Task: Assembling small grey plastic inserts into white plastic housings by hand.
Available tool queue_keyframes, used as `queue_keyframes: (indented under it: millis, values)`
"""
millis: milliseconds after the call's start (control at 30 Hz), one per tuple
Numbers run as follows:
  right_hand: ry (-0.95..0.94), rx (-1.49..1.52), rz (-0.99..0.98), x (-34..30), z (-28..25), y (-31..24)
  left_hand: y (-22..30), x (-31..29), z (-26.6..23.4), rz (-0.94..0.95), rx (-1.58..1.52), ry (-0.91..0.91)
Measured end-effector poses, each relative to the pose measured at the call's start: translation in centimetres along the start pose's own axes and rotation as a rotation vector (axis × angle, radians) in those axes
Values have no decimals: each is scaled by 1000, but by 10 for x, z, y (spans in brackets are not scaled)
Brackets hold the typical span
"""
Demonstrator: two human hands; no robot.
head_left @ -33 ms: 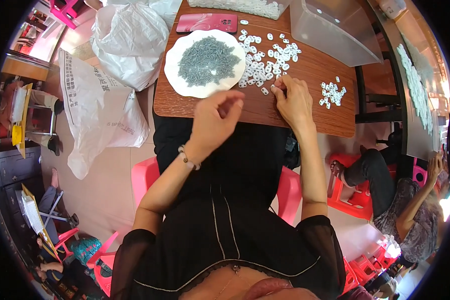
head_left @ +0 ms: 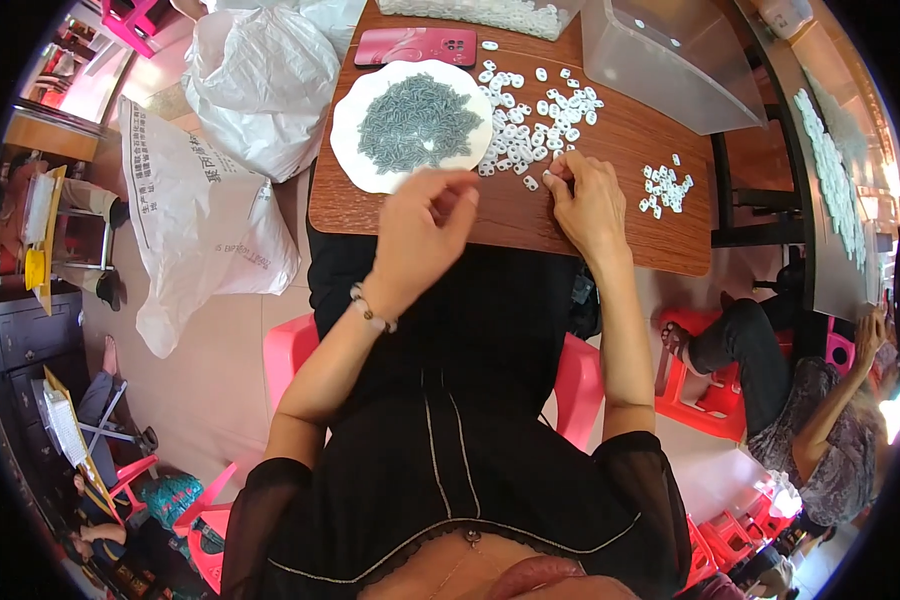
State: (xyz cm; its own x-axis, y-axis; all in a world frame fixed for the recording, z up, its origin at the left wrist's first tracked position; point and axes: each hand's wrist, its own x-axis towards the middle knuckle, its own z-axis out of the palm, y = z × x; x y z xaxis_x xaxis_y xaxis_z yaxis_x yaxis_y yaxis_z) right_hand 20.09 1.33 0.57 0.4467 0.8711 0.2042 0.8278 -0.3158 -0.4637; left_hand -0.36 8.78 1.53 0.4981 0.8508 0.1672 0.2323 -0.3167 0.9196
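A loose heap of small white plastic pieces [head_left: 530,115] lies on the far middle of the wooden table [head_left: 610,215]. The right hand [head_left: 585,195] rests at its near edge, fingertips pinched on one white piece. The left hand [head_left: 420,225] hovers above the table's near edge, fingers curled together; whether it holds anything cannot be told. Left of the heap sits a white plate [head_left: 355,150] of grey bits [head_left: 418,122]. A smaller white cluster [head_left: 662,186] lies right.

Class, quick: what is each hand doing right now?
Left hand: raised above the table, fingers curled; contents cannot be told.
Right hand: fingertips pinching a small white piece.
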Motion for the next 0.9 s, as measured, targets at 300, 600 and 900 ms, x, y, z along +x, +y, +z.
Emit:
queue_keyframes:
  millis: [300, 600, 900]
  values:
    - [22, -6, 6, -1, 1, -4, -32, 68, -31, 170, 624, 9]
    - [29, 86, -6, -2, 4, 1, -44, 76, -28, 141, 587, -10]
    - [110, 302, -24, 2, -3, -12, -52, 82, -35, -10, -49, 45]
